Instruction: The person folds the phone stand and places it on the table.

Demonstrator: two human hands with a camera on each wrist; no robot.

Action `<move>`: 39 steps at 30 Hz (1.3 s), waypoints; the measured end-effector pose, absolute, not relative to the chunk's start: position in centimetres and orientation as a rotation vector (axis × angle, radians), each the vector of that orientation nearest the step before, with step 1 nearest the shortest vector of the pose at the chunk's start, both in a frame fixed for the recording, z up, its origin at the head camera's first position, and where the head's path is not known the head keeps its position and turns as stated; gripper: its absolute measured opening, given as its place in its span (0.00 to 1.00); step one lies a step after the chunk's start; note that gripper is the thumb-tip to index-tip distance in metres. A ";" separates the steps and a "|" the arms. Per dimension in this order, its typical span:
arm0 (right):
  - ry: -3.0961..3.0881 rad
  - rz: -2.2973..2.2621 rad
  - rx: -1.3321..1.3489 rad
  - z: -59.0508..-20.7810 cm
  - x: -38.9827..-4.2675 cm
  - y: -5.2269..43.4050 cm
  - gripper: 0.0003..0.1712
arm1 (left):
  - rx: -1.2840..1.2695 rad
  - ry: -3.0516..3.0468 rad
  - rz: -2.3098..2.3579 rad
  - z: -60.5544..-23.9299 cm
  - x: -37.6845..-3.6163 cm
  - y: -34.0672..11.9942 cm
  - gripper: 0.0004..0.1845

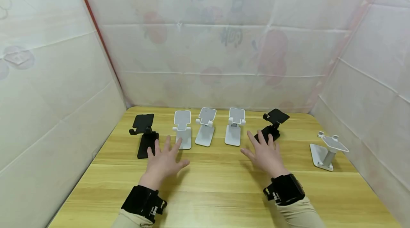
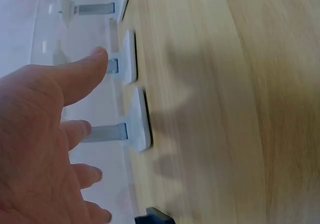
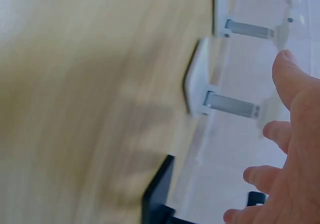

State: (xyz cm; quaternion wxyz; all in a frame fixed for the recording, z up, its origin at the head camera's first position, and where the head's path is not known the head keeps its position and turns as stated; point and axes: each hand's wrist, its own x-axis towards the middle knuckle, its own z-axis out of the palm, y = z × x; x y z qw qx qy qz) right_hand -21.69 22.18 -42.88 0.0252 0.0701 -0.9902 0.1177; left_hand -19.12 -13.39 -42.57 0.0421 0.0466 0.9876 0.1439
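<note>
Several phone stands stand in a row on the wooden table (image 1: 217,185): a black stand (image 1: 145,135) at the left, three white stands (image 1: 183,133) (image 1: 205,130) (image 1: 234,130) in the middle, a black stand (image 1: 271,124) to their right. My left hand (image 1: 163,160) hovers open, fingers spread, just before the leftmost white stand (image 2: 137,119). My right hand (image 1: 264,153) is open too, fingers spread, close in front of the right black stand (image 3: 157,196) and beside a white stand (image 3: 200,87). Neither hand holds anything.
Another white stand (image 1: 328,149) sits apart near the table's right edge. White sheeting walls (image 1: 208,42) close in the table at the back and on both sides. Black bands with cameras wrap both wrists.
</note>
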 end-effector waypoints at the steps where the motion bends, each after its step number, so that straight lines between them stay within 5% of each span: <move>1: -3.055 0.361 0.224 -42.7 -21.6 22.1 0.46 | 0.152 3.019 0.437 -42.5 -19.0 -13.2 0.47; 23: -2.987 0.301 0.316 -37.7 -23.6 25.3 0.45 | 0.518 2.798 0.402 -43.4 -17.7 -11.0 0.49; 39: -2.952 0.395 0.323 -36.7 -26.3 29.5 0.42 | 0.508 2.760 0.329 -44.6 -17.9 -10.4 0.52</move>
